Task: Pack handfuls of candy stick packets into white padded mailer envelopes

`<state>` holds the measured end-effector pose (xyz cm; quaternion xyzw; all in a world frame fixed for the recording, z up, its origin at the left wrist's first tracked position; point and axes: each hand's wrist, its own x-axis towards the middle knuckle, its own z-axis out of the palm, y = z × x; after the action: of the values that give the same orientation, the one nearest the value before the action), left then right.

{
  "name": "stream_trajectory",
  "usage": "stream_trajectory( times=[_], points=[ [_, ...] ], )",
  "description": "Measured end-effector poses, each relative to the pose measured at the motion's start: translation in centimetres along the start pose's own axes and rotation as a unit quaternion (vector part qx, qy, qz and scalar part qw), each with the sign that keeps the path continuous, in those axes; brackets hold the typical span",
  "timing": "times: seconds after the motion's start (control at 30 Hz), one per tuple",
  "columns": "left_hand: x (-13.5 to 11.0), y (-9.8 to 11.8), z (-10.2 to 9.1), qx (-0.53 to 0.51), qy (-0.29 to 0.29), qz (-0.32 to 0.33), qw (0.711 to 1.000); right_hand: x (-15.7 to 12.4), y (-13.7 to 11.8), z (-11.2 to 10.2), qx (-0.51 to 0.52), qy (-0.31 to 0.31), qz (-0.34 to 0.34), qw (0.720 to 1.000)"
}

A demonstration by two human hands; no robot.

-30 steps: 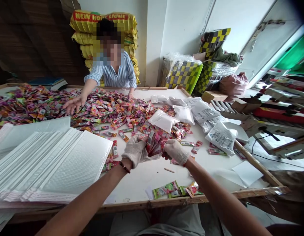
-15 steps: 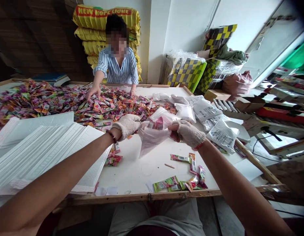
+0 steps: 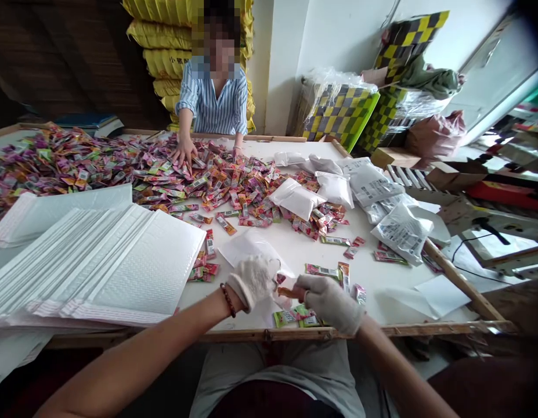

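Note:
Both hands wear white knit gloves and meet near the table's front edge. My left hand [image 3: 253,280] is closed on the near end of a thin clear plastic bag [image 3: 246,248] that lies flat on the white table [image 3: 295,255]. My right hand [image 3: 329,302] is closed too, pinching the bag's mouth together with small candy packets, reddish ones showing between the two hands. A few green and pink packets [image 3: 295,316] lie just under my hands. Loose packets [image 3: 334,271] lie to the right of them.
A large heap of colourful candy packets [image 3: 121,174] covers the far table. A stack of white bubble mailers [image 3: 90,267] fills the left. Filled white parcels [image 3: 377,203] lie at right. A person in a striped shirt [image 3: 214,104] opposite has a hand [image 3: 184,154] in the heap.
My hands came back from mid-table to the front edge, and the bag, held up half a second ago, now lies on the table. The person's hand opposite moved right across the heap.

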<state>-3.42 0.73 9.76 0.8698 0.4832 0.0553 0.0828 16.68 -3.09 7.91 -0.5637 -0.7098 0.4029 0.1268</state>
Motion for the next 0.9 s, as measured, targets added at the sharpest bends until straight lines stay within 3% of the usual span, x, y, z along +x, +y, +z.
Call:
stream_trajectory(
  times=[0.1,0.23,0.3,0.43,0.5,0.6,0.73,0.83,0.9],
  points=[
    [-0.8,0.8,2.9,-0.011,0.002,-0.013,1.000,0.4,1.0,4.5,-0.117,0.074,-0.060,0.989],
    [-1.4,1.8,4.1,-0.016,-0.002,-0.042,0.999,2.6,1.5,7.4,-0.231,0.091,0.011,0.969],
    [-1.9,2.1,4.6,-0.002,-0.015,-0.086,0.996,3.1,2.1,6.8,-0.206,0.086,0.013,0.975],
    [-2.9,2.0,5.6,0.000,-0.012,-0.107,0.994,2.0,4.1,3.4,-0.112,0.028,-0.083,0.990],
    [-3.2,1.9,5.9,-0.010,0.008,-0.102,0.995,1.1,4.9,1.9,-0.117,-0.006,-0.112,0.987],
    [-3.2,1.7,6.0,-0.029,0.030,-0.099,0.994,0.0,5.2,1.0,-0.171,-0.051,-0.101,0.979],
    [-3.2,1.5,6.0,-0.040,0.033,-0.093,0.994,-0.1,4.6,1.6,-0.153,-0.010,-0.083,0.985],
    [-2.9,2.1,6.3,-0.059,0.049,-0.071,0.995,0.6,3.7,3.3,0.011,0.042,-0.014,0.999],
    [-2.6,2.7,6.4,-0.096,0.070,-0.055,0.991,1.3,3.0,4.7,0.138,0.072,0.013,0.988]
  ],
)
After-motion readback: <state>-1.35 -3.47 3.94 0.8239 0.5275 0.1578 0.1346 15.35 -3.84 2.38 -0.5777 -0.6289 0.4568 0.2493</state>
